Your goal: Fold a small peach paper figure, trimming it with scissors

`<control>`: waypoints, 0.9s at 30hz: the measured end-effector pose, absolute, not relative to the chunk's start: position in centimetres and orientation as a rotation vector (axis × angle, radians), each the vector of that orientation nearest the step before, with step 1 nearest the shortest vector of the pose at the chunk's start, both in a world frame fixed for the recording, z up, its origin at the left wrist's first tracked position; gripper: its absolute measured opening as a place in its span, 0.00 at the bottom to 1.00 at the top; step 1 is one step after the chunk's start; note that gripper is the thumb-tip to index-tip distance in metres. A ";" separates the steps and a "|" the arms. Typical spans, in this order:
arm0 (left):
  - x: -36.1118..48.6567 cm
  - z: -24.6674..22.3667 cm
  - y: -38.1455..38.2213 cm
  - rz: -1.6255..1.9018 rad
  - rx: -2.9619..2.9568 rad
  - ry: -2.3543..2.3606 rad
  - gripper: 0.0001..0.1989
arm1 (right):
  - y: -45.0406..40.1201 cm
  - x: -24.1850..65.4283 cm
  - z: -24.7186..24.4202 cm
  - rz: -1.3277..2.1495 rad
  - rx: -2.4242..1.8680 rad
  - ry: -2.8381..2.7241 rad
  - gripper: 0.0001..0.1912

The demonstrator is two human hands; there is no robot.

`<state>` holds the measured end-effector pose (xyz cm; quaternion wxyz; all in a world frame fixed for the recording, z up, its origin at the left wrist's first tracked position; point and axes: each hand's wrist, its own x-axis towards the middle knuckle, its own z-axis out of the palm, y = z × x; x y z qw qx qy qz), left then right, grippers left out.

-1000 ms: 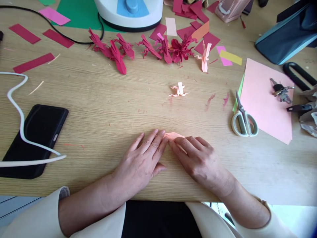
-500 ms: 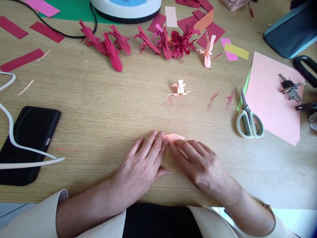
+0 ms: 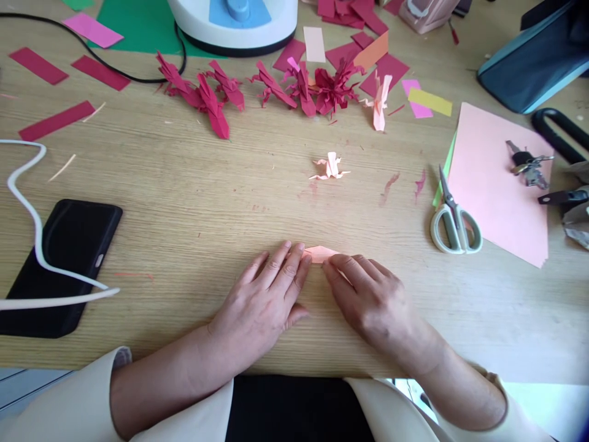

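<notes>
A small folded piece of light-pink paper (image 3: 321, 254) lies flat on the table in front of me. My left hand (image 3: 269, 291) rests over its left part with fingers stretched out, the fingertips pressing the paper down. At the other end, my right hand (image 3: 370, 298) has its fingers curled together, thumb and index fingertip on the paper's lower right edge. The fingers hide both ends of the piece. Beyond it stands a small light-pink origami figure (image 3: 332, 166) with thin bent limbs.
Scissors (image 3: 455, 224) lie at right beside a stack of pink paper (image 3: 497, 184). Dark-red origami figures (image 3: 212, 104) line the back, near a white device (image 3: 234, 27). A black phone (image 3: 69, 258) with a white cable (image 3: 39, 245) across it is at left.
My right fingertips have slid right along the paper's lower edge, away from my left hand. More of the paper shows between the hands. The view has shifted slightly.
</notes>
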<state>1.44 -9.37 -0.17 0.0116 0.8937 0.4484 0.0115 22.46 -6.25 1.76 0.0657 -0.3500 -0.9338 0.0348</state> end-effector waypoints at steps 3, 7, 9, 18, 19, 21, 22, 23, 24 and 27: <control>1.2 -0.2 -9.1 0.059 2.791 1.356 0.30 | -5.6 22.7 1.2 0.259 -1.131 -2.643 0.10; 0.8 -0.5 -8.6 0.198 2.823 1.309 0.23 | -4.8 22.6 0.3 0.369 -1.254 -2.430 0.08; 0.6 -0.6 -8.2 0.327 2.792 1.319 0.20 | -4.6 22.5 -0.1 0.403 -1.266 -2.417 0.11; 1.5 -0.3 -5.3 0.529 2.504 1.422 0.09 | -4.6 21.3 -0.7 0.488 -1.273 -2.327 0.06; 1.7 -0.3 -5.0 0.534 2.476 1.419 0.05 | -4.6 21.2 -0.6 0.495 -1.282 -2.306 0.05; 2.0 -0.1 -4.4 0.551 2.438 1.380 0.05 | -4.6 21.3 -0.4 0.521 -1.281 -2.272 0.03; 2.0 0.1 -4.1 0.554 2.418 1.349 0.06 | -4.7 21.3 -0.3 0.552 -1.269 -2.260 0.03; 2.1 0.3 -3.8 0.550 2.399 1.311 0.06 | -4.7 21.4 -0.2 0.604 -1.247 -2.245 0.03; 2.0 0.5 -3.5 0.541 2.383 1.264 0.06 | -4.7 21.5 -0.1 0.681 -1.221 -2.221 0.04; 1.7 1.7 -2.6 0.505 2.334 1.102 0.06 | -4.6 21.5 0.1 0.998 -1.175 -2.042 0.05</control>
